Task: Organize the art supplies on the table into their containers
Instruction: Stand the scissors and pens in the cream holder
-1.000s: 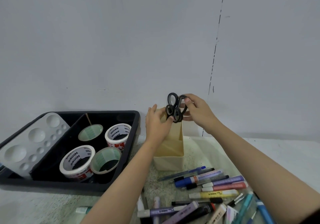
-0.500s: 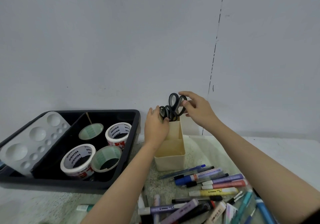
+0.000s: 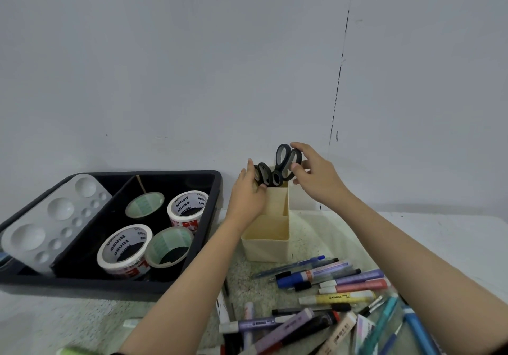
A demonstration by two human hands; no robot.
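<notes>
A cream two-compartment holder (image 3: pixel 268 246) stands upright near the wall. Two pairs of black-handled scissors stick up from its rear compartment. My left hand (image 3: pixel 248 194) holds the handles of the left scissors (image 3: pixel 262 174) at the holder's left rim. My right hand (image 3: pixel 316 176) pinches a handle loop of the right scissors (image 3: pixel 284 159) between thumb and fingers. A heap of markers and pens (image 3: pixel 330 297) lies on the table in front of the holder.
A black tray (image 3: pixel 211 189) at left holds several tape rolls (image 3: pixel 125 249) and a white paint palette (image 3: pixel 52 217). The wall rises close behind the holder. A white box (image 3: pixel 302 198) stands behind the holder's right side.
The two scissors have spread apart: the left pair has gone lower and leftward with my left hand, while my right hand keeps the other pair upright in the holder.
</notes>
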